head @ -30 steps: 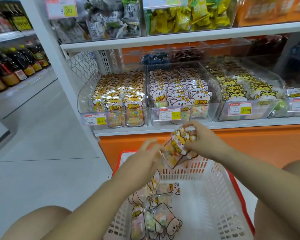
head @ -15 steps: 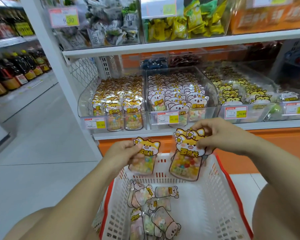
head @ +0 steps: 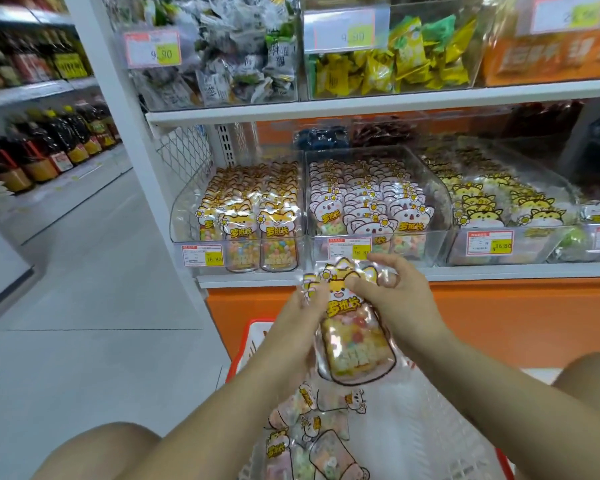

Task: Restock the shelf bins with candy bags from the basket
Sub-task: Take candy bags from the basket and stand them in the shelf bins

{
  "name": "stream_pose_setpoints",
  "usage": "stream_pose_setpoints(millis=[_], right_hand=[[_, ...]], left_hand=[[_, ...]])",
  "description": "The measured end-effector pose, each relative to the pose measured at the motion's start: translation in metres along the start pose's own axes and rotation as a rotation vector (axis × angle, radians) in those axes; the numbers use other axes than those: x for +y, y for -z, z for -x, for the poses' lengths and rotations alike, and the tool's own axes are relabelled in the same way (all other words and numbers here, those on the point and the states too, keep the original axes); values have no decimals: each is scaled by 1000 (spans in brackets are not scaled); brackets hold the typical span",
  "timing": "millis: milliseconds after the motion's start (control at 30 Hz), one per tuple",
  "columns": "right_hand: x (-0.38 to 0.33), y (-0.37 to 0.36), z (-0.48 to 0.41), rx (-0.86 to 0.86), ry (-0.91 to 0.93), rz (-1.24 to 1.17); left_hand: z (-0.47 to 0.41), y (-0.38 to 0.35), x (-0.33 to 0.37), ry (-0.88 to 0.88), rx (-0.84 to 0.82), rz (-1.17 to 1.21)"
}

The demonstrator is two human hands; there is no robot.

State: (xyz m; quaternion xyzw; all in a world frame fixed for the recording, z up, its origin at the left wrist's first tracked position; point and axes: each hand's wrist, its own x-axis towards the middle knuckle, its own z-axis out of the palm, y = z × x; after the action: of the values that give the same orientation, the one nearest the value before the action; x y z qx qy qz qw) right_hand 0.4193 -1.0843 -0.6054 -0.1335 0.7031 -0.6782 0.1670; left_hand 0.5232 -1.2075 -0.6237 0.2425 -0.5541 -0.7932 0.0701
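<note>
More clear pouches of pastel candy (head: 309, 427) lie in the red-rimmed white plastic basket (head: 447, 427). Just above the basket, the left hand (head: 300, 313) and right hand (head: 399, 299) both pinch the printed header of a glossy clear fox-faced candy bag (head: 355, 351). It looks light, floppy and slick; the flat header gives the surest hold. Earlier each hand held its own bag, apart; now they meet. Beyond the basket stands the clear plastic shelf bin (head: 187, 216) of matching bags.

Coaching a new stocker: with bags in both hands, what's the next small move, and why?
Probably lift the bags up-left into the left bin: left hand and right hand grip them right by the shelf, and the orange face matches that bin's stock.
</note>
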Motion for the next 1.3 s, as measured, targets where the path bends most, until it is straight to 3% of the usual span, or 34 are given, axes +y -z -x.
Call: stream_pose_setpoints(millis=[67, 133, 233, 300, 433, 667, 833, 967, 1067, 1300], right_hand=[[-1, -14, 5, 18, 3, -58], [-1, -24, 7, -16, -13, 59], [-7, -34, 3, -264, -196, 66], [-18, -42, -2, -439, -270, -24], [-45, -71, -22, -624, -22, 25], [-78, -155, -88, -497, 267, 80], [-64, -211, -152, -419, 170, 117], [-29, -241, -178, -502, 1, 330], [-28, -242, -183, -550, -25, 499], [-31, -247, -172, -661, 157, 855]], left_hand=[[2, -1, -7, -105, 48, -103], [2, 1, -7, -228, 116, -108], [-1, 12, 11, -349, 163, -77], [2, 21, 31, -385, 215, -241], [-6, 49, 76, -339, 252, -509], [-55, 109, 172, -545, 279, -598], [-106, 152, 190, -521, 378, -796], [-136, 175, 175, -356, 428, -1059], [-143, 179, 162, -278, 423, -1269], [-132, 166, 155, -388, 545, -1942]])
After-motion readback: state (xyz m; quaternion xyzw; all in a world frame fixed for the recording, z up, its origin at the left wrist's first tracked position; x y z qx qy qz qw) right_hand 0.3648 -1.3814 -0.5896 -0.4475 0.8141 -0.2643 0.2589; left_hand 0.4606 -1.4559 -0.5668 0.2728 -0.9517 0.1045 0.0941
